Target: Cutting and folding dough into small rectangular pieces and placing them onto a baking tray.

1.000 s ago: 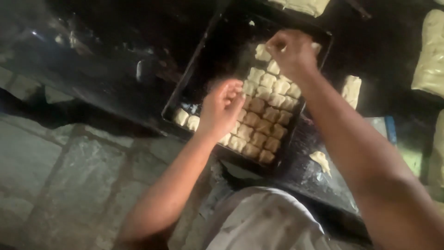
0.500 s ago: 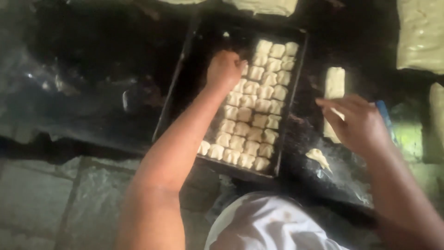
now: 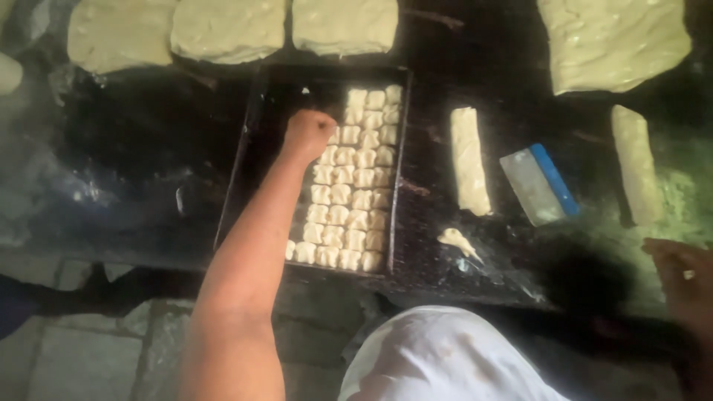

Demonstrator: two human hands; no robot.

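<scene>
Pale dough pieces (image 3: pixel 355 200) lie in rows in the dark tray (image 3: pixel 256 141).

I assess this as a bakery-style working kitchen. A dark, greasy desk (image 3: pixel 148 148) carries large slabs of pale dough (image 3: pixel 613 41), a cut dough strip (image 3: pixel 469 160), a blue-handled scraper (image 3: pixel 538 184) and a black baking tray (image 3: pixel 252 148) filled with rows of small dough pieces (image 3: pixel 356 193). I see stone-tiled floor (image 3: pixel 82 356) below.

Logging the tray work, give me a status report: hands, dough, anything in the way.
Left hand fisted over dough pieces in black tray. Right hand off tray, empty-looking. Nothing blocking.
</scene>
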